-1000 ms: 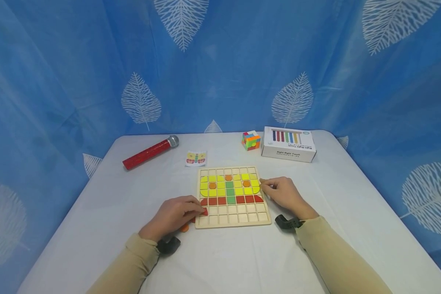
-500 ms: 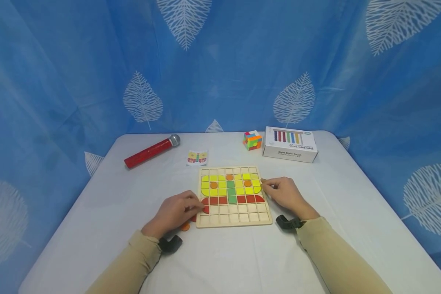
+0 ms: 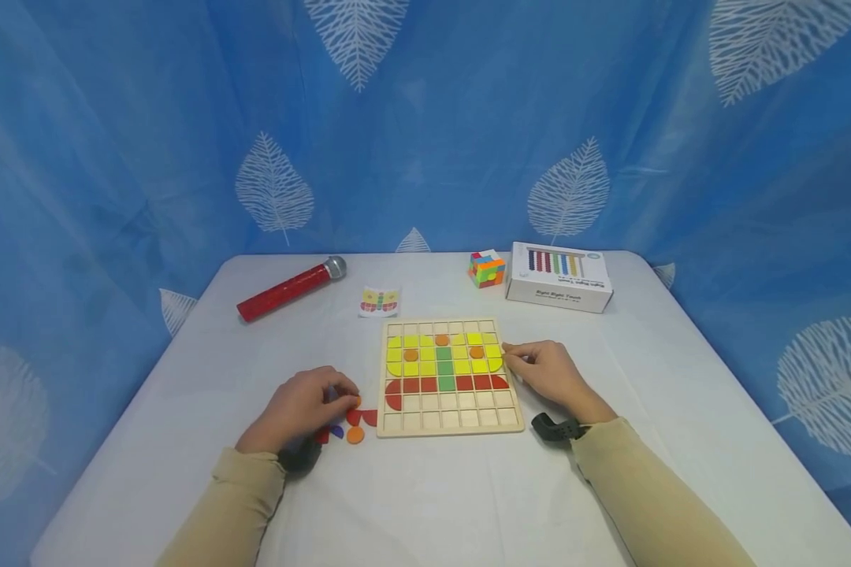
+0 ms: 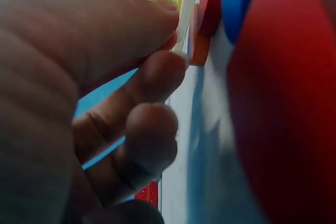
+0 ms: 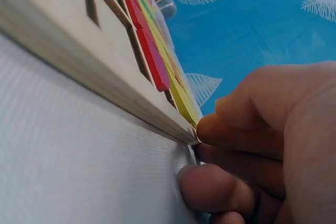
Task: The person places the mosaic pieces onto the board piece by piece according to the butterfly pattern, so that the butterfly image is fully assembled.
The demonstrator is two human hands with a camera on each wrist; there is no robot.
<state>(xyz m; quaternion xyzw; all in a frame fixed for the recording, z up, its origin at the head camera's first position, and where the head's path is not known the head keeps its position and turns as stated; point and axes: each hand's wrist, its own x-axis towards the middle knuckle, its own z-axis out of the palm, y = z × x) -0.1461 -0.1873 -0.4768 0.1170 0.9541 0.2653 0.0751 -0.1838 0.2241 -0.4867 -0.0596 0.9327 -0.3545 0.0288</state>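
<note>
A wooden grid board [image 3: 450,425] bears yellow, green, red and orange flat pieces. At its left, my left hand [image 3: 299,405] has thumb and index tips at a small orange piece [image 3: 358,402], pinching it. Beside these fingers lie an orange disc [image 3: 355,435], a purple half-round piece [image 3: 336,431] and several red pieces [image 3: 370,417]. A red quarter-round piece [image 3: 394,402] sits in the board's left column, under the red row. My right hand [image 3: 549,374] grips the board's right edge between thumb and fingers, also close up in the right wrist view.
Behind the board lies a small picture card [image 3: 379,302]. A red microphone [image 3: 287,290] is at the back left. Toward the back right are a puzzle cube [image 3: 486,269] and a white box [image 3: 559,279]. A blue leaf-patterned curtain [image 3: 425,126] hangs around the table.
My left hand has let go of the red quarter-round piece in the board and moved left to the loose pieces, uncovering several of them. The right hand stays at the board's edge.
</note>
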